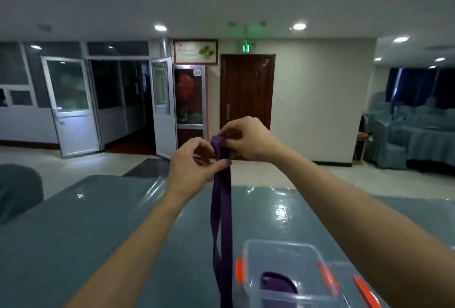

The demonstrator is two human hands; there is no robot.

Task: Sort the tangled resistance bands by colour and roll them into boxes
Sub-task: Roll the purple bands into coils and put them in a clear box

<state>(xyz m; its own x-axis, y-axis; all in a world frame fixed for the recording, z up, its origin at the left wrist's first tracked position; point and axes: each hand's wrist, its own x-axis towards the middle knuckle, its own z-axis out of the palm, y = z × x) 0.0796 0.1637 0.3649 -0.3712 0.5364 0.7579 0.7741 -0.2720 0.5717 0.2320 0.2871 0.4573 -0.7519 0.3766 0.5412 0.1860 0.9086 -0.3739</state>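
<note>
Head view: both hands raised over glossy teal table [123, 221]. Left hand [194, 160] and right hand [248, 140] pinch the folded top of a flat purple band [221, 209], loop hanging straight down. Clear plastic box [283, 270] with orange clips holds a rolled purple band [278, 283].

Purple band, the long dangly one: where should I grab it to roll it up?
Probably the top end of the purple band, where it is folded over. Pinch its flat faces from both sides, as the left hand and right hand do. Lower down it hangs in two floppy strands that cross, so a grip there would likely steer little.
</note>
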